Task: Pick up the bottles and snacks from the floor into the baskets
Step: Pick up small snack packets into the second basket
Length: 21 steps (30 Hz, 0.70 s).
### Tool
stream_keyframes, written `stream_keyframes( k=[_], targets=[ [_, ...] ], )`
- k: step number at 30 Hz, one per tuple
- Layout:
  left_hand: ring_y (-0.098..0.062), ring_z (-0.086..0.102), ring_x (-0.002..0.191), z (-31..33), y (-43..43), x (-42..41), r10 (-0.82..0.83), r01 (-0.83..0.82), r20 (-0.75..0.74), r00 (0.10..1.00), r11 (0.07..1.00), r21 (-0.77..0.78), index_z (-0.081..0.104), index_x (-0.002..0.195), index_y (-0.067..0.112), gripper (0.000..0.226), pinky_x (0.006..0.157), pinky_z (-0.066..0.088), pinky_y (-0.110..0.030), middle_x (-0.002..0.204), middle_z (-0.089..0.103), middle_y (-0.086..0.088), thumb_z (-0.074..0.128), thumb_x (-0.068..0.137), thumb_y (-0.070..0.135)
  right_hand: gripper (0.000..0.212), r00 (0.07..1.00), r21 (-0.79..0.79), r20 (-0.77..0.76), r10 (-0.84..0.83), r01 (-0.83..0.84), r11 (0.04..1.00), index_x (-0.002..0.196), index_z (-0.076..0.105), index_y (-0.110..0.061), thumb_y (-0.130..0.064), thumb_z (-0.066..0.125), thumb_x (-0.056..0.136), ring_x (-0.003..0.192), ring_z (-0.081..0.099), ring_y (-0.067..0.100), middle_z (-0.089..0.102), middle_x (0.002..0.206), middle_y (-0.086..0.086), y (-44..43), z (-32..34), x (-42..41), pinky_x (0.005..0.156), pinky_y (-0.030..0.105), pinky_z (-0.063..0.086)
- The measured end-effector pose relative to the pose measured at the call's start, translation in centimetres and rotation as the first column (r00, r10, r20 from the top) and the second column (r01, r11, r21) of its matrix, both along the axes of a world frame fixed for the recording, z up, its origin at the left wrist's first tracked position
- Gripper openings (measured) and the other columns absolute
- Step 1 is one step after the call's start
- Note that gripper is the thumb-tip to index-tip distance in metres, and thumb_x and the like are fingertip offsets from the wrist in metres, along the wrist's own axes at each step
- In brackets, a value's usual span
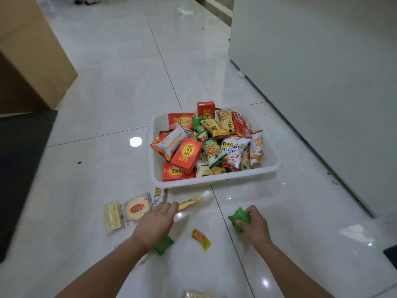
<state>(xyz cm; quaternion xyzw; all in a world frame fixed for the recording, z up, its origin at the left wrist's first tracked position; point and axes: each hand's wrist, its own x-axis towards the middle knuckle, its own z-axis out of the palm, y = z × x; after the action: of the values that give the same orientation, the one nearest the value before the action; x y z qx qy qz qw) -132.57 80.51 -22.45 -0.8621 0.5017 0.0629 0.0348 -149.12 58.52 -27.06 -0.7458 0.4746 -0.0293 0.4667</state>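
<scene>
Right hand (256, 225) around green packet (239, 219), white basket (214, 179) beyond

White basket (214, 179), red-and-yellow boxes (186, 155), green packet (238, 216), glossy white floor (107, 82).

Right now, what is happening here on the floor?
A person is gathering snack packets from the tiled floor into a white basket, which is already well filled. The right hand grips a green packet. The left hand reaches toward a blurred yellow packet just in front of the basket. Still on the floor are a round cake, a cracker pack, another green packet and a small orange packet.
</scene>
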Motion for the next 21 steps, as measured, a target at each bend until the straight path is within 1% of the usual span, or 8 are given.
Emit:
stream_keyframes(
  k=[2, 6, 9, 11, 13, 16, 18, 21],
  targets=[
    [-0.018, 0.068, 0.067, 1.6, -0.1, 1.3, -0.106, 0.112, 0.086, 0.991, 0.991, -0.076, 0.047, 0.107, 0.012, 0.079, 0.039, 0.051, -0.025, 0.086, 0.069, -0.006, 0.090, 0.041, 0.007, 0.023, 0.993, -0.036, 0.047, -0.110, 0.112, 0.993, 0.084, 0.045, -0.009, -0.007, 0.069, 0.081, 0.075, 0.053, 0.025, 0.054, 0.079, 0.005, -1.5, 1.7, 0.9, 0.063, 0.032, 0.040],
    [-0.025, 0.071, 0.081, 7.4, -2.2, 4.8, -0.160, 0.235, 0.297, 0.941, 0.943, -0.236, 0.048, 0.114, 0.007, 0.073, 0.041, 0.051, -0.026, 0.101, 0.071, -0.013, 0.085, 0.050, 0.002, 0.022, 0.919, -0.086, 0.243, -0.310, 0.339, 0.937, 0.093, 0.047, -0.011, -0.008, 0.067, 0.083, 0.081, 0.052, 0.023, 0.054, 0.090, 0.007, -4.4, 6.0, 3.6, 0.067, 0.028, 0.038],
    [-0.029, 0.071, 0.076, 11.2, -4.9, 6.6, -0.015, 0.166, 0.384, 0.923, 0.917, -0.364, 0.053, 0.115, 0.004, 0.053, 0.037, 0.046, -0.027, 0.101, 0.071, -0.015, 0.076, 0.068, 0.004, 0.026, 0.756, 0.183, 0.362, -0.546, 0.516, 0.837, 0.102, 0.047, -0.013, -0.010, 0.066, 0.084, 0.085, 0.064, 0.028, 0.058, 0.105, 0.012, -7.0, 8.2, 5.9, 0.064, 0.032, 0.053],
    [-0.034, 0.069, 0.094, 13.0, -6.9, 7.2, 0.125, 0.056, 0.346, 0.930, 0.881, -0.469, 0.055, 0.125, 0.005, 0.042, 0.043, 0.050, -0.034, 0.120, 0.064, -0.017, 0.047, 0.086, 0.019, 0.034, 0.669, 0.383, 0.365, -0.647, 0.526, 0.759, 0.115, 0.047, -0.007, -0.010, 0.064, 0.087, 0.086, 0.068, 0.031, 0.059, 0.110, 0.015, -8.6, 9.0, 7.1, 0.061, 0.029, 0.059],
    [-0.031, 0.051, 0.124, 13.2, -8.7, 7.8, 0.248, -0.133, 0.237, 0.939, 0.900, -0.414, 0.037, 0.143, 0.013, 0.057, 0.063, 0.054, -0.042, 0.148, 0.040, -0.012, 0.024, 0.090, 0.028, 0.038, 0.666, 0.473, 0.342, -0.663, 0.488, 0.734, 0.122, 0.047, 0.000, -0.012, 0.061, 0.090, 0.087, 0.069, 0.028, 0.062, 0.109, 0.016, -9.7, 9.6, 7.8, 0.070, 0.029, 0.060],
    [-0.028, 0.037, 0.135, 9.7, -10.0, 8.7, 0.287, -0.263, 0.097, 0.953, 0.942, -0.209, 0.030, 0.144, 0.020, 0.047, 0.087, 0.050, -0.044, 0.156, 0.025, -0.006, 0.031, 0.100, 0.038, 0.017, 0.750, 0.426, 0.289, -0.595, 0.456, 0.782, 0.108, 0.048, -0.003, -0.011, 0.052, 0.094, 0.092, 0.066, 0.025, 0.062, 0.103, 0.015, -9.8, 9.7, 8.1, 0.087, 0.033, 0.054],
    [-0.029, 0.019, 0.144, 6.6, -9.5, 8.3, 0.293, -0.292, 0.013, 0.956, 0.956, -0.032, 0.026, 0.146, 0.024, 0.054, 0.108, 0.036, -0.049, 0.159, 0.015, -0.007, 0.026, 0.099, 0.050, 0.027, 0.802, 0.357, 0.216, -0.557, 0.467, 0.809, 0.116, 0.050, 0.001, -0.012, 0.051, 0.092, 0.089, 0.066, 0.024, 0.060, 0.101, 0.014, -9.6, 8.7, 7.9, 0.089, 0.037, 0.054],
    [-0.027, -0.008, 0.148, 3.9, -7.9, 7.3, 0.259, -0.260, 0.022, 0.966, 0.966, 0.004, 0.003, 0.152, 0.031, 0.062, 0.118, 0.011, -0.049, 0.161, -0.010, -0.003, 0.018, 0.098, 0.056, 0.029, 0.850, 0.283, 0.169, -0.500, 0.444, 0.850, 0.120, 0.052, -0.010, -0.018, 0.052, 0.092, 0.077, 0.064, 0.017, 0.058, 0.110, 0.012, -9.2, 7.7, 7.2, 0.084, 0.035, 0.056]
  ],
)
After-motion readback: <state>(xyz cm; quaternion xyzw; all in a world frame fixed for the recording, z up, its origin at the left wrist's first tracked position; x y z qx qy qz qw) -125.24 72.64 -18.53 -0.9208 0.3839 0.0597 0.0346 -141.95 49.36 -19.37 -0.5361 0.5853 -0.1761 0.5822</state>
